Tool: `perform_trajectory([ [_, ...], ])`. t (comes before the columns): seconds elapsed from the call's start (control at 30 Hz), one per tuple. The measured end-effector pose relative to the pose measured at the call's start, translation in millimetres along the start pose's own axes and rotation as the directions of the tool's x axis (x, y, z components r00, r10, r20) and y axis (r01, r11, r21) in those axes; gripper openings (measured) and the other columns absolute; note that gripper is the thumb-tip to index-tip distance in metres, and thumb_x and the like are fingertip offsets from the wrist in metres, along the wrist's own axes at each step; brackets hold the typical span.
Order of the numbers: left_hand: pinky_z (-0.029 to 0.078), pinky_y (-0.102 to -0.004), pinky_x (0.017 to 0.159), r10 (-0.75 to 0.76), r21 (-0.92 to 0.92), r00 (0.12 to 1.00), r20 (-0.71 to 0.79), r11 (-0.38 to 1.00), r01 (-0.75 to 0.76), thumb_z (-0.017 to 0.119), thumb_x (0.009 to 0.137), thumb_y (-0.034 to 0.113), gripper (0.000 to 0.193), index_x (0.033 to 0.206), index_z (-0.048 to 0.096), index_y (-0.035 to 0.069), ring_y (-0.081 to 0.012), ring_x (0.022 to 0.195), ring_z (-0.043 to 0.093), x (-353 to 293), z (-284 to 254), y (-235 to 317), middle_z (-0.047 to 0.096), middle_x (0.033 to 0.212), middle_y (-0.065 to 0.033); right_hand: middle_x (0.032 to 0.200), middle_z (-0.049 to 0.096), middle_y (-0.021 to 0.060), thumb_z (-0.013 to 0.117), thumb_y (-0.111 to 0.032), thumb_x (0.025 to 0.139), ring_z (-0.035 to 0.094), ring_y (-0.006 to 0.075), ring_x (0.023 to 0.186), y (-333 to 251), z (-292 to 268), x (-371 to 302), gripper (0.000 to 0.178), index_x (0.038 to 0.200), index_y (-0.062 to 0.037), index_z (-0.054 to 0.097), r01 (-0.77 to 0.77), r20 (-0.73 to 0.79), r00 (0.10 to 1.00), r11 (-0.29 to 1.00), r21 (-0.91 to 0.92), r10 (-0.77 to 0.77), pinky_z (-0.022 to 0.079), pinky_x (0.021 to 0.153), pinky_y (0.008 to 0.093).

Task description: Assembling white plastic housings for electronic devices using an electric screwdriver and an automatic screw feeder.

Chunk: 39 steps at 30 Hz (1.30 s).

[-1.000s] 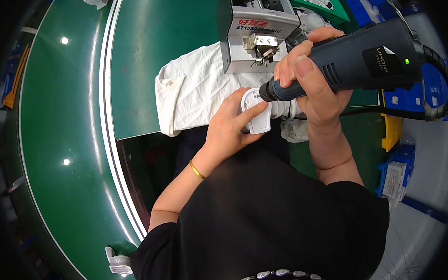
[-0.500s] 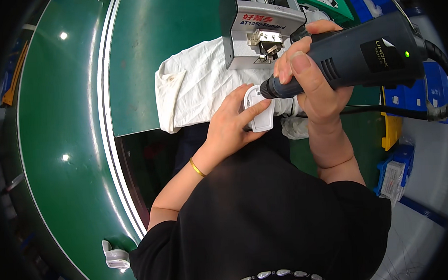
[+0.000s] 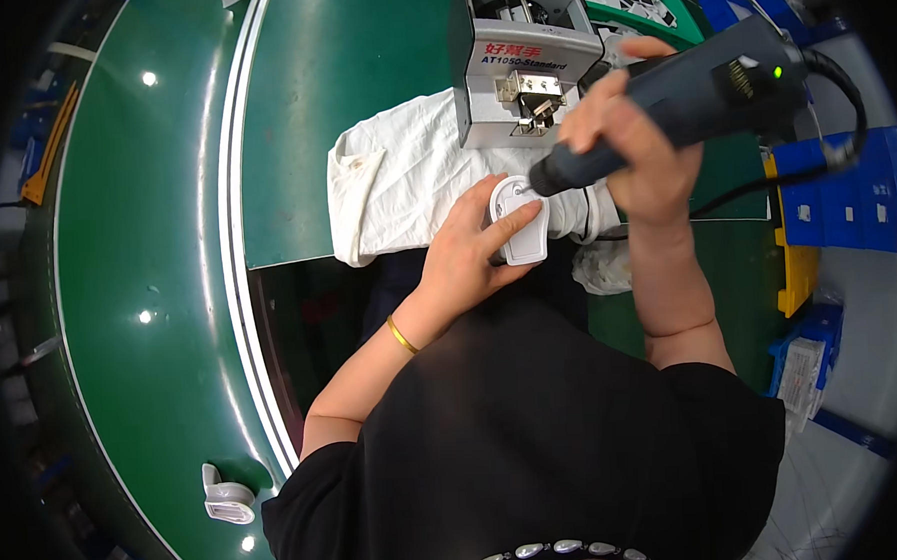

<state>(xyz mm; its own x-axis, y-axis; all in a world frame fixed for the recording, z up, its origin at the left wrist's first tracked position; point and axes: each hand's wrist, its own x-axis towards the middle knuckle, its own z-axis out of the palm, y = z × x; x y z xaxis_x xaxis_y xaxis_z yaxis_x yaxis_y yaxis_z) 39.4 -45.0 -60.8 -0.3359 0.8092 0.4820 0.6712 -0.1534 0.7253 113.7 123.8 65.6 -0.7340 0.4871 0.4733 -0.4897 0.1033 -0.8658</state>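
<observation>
My left hand [image 3: 467, 241] grips a small white plastic housing [image 3: 526, 239] at the table's near edge, thumb laid across its top. My right hand [image 3: 653, 156] is wrapped around a dark grey electric screwdriver [image 3: 710, 88] with a green light on its rear end. Tilted down to the left, the screwdriver has its bit at the upper part of the housing; whether the bit touches a screw there I cannot tell. A white cloth [image 3: 404, 172] lies on the table beneath and beside the housing.
Behind the cloth stands a grey screw feeder machine [image 3: 514, 62]. A green tray [image 3: 672, 0] with small parts is at the far right, blue bins [image 3: 835, 198] at the right. A white plastic part [image 3: 228, 498] rests on the green surface [image 3: 123, 394] at lower left.
The screwdriver and my right hand have shifted, with its rear end moving left and the bit now showing against the housing. My left hand still holds the housing. The whole view has moved slightly.
</observation>
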Motion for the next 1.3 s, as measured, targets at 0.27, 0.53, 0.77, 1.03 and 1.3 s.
perform_trajectory([
  [0.27,0.036,-0.0551,0.109,0.236,0.191,0.949,0.21,0.942,-0.276,0.069,0.071,0.003,0.051,0.119,0.067,0.023,-0.0403,0.136,0.038,-2.1,-14.4,9.4,0.042,0.147,-0.0156,0.075,0.056,0.0038,0.079,-0.01,0.079,0.057,0.0148,0.057,16.8,-190.5,10.6,0.036,0.105,-0.0051,0.055,-0.353,-0.708,0.691,0.923,-0.156,0.145,0.048,0.048,0.0299],
  [0.53,0.047,-0.0421,0.102,0.18,0.296,0.952,0.248,0.921,-0.252,0.068,0.074,0.002,0.046,0.117,0.065,0.016,-0.0368,0.127,0.05,-8.8,-63.2,16.1,0.047,0.144,-0.0158,0.084,0.062,0.0085,0.072,-0.005,0.071,0.06,0.022,0.072,94.2,-335.1,-61.4,0.029,0.096,0.0001,0.06,-0.577,-0.882,0.445,0.803,-0.147,0.158,0.049,0.066,0.0366],
  [0.77,0.054,-0.0389,0.091,-0.158,0.27,0.976,-0.153,0.943,0.195,0.078,0.067,0.003,0.055,0.12,0.063,0.011,-0.0353,0.115,0.061,-29.9,-95.3,2.0,0.058,0.132,-0.0181,0.102,0.066,0.0129,0.073,-0.013,0.073,0.063,0.023,0.089,100.1,-312.7,-53.0,0.042,0.109,0.0045,0.064,-0.657,-0.873,0.485,0.641,-0.397,-0.044,0.049,0.081,0.036],
  [1.03,0.053,-0.0336,0.076,-0.388,-0.034,0.463,-0.797,0.794,0.607,0.076,0.076,0.01,0.044,0.115,0.058,0.002,-0.0206,0.088,0.066,-16.3,-220.8,-112.2,0.068,0.093,-0.0134,0.112,0.062,0.0151,0.07,-0.008,0.088,0.061,0.0221,0.1,78.9,-315.7,-68.2,0.056,0.136,0.0045,0.045,-0.323,-0.879,0.475,0.921,-0.219,-0.042,0.049,0.09,0.0314],
  [1.3,0.049,-0.0438,0.093,-0.318,0.168,0.309,-0.896,0.4,0.901,0.082,0.068,0.029,0.042,0.094,0.069,0.0,-0.0371,0.101,0.061,-23.2,-268.4,-193.4,0.068,0.1,-0.0189,0.099,0.06,-0.0016,0.066,-0.016,0.093,0.052,0.0054,0.085,41.3,-192.5,-47.9,0.034,0.124,-0.0031,0.058,-0.287,-0.711,0.701,0.935,-0.209,0.056,0.036,0.071,0.0201],
])
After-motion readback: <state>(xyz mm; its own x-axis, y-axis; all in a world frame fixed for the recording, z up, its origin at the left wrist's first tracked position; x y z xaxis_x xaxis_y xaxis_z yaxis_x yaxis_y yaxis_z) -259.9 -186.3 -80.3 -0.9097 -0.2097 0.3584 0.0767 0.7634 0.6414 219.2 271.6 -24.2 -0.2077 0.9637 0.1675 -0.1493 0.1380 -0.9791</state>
